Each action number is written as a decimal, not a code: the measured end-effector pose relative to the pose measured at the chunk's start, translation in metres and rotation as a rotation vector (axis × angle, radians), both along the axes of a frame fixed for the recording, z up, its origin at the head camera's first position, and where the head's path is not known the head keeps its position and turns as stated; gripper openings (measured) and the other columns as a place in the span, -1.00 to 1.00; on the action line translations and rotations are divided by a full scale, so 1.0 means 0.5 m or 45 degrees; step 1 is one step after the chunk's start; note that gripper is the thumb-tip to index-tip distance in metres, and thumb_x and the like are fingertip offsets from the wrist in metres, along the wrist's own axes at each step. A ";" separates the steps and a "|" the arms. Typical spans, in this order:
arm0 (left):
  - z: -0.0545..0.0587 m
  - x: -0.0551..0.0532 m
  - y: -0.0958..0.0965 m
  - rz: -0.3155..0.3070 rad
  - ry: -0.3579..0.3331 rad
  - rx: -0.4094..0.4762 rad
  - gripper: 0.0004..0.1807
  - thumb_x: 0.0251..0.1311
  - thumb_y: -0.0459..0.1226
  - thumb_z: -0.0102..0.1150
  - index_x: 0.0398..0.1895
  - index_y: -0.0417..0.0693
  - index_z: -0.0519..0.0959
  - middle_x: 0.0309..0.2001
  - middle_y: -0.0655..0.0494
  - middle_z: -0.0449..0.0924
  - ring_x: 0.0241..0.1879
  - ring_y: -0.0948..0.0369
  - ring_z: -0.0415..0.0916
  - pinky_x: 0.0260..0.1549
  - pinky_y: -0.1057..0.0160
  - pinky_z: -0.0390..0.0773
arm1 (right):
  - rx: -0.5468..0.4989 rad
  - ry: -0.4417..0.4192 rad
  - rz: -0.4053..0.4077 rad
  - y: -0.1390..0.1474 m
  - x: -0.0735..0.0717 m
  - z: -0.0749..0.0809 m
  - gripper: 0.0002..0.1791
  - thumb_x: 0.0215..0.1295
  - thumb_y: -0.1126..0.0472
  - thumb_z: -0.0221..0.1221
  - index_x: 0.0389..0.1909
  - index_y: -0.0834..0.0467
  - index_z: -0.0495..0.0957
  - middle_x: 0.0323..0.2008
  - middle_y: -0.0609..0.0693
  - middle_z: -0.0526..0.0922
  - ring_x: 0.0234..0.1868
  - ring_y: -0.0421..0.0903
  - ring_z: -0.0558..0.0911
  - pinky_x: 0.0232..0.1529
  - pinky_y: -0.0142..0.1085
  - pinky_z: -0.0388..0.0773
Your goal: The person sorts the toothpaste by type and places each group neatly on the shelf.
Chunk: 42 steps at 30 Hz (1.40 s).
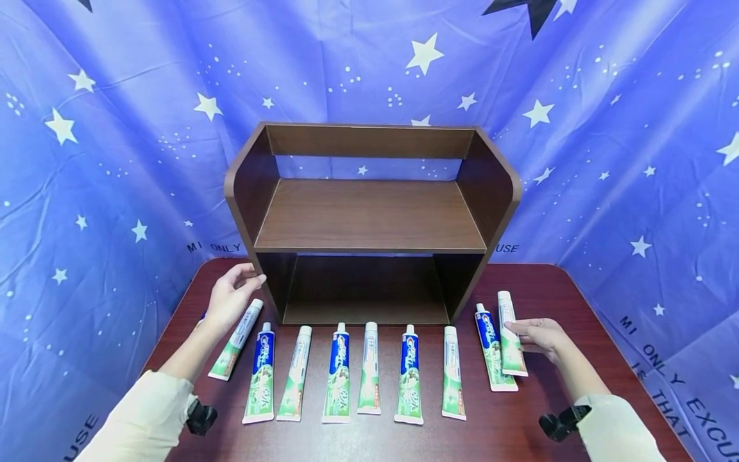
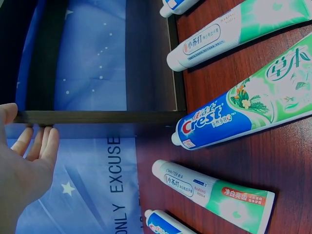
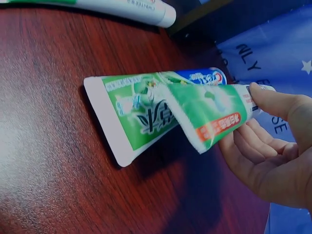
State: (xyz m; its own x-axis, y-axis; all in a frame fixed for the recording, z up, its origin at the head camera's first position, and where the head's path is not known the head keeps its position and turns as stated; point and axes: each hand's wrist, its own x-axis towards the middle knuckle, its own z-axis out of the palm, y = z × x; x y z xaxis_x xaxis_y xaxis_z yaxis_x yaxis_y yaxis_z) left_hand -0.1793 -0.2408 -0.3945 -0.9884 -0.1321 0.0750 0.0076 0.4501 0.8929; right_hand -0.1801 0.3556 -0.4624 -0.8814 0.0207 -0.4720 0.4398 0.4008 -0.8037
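Observation:
My right hand (image 1: 541,336) pinches a white and green toothpaste tube (image 1: 509,333) between thumb and fingers. In the right wrist view the held tube (image 3: 214,114) is raised off the table and partly covers a blue and green Crest tube (image 3: 141,109) lying there. My left hand (image 1: 229,296) is at the left side panel of a dark brown two-tier shelf (image 1: 369,250). In the left wrist view the panel's edge (image 2: 97,117) runs between the thumb and fingers of the left hand (image 2: 29,170). A white and green tube (image 1: 237,340) lies near that wrist.
Several toothpaste tubes, among them a Crest tube (image 1: 337,378) and a white and green tube (image 1: 453,375), lie in a row before the shelf on the reddish-brown table (image 1: 369,443). A blue star-patterned curtain (image 1: 577,160) hangs behind and at both sides.

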 end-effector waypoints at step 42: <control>0.009 -0.004 -0.006 -0.024 -0.020 -0.001 -0.50 0.32 -0.17 0.09 0.21 -0.31 0.39 0.11 -0.29 0.53 -0.32 0.72 0.41 -0.20 0.68 0.47 | -0.469 -0.147 0.382 -0.105 0.080 0.117 -0.90 0.38 0.17 0.10 -0.24 -0.02 0.59 -0.40 -0.29 0.70 -0.31 -0.37 0.66 -0.16 -0.43 0.66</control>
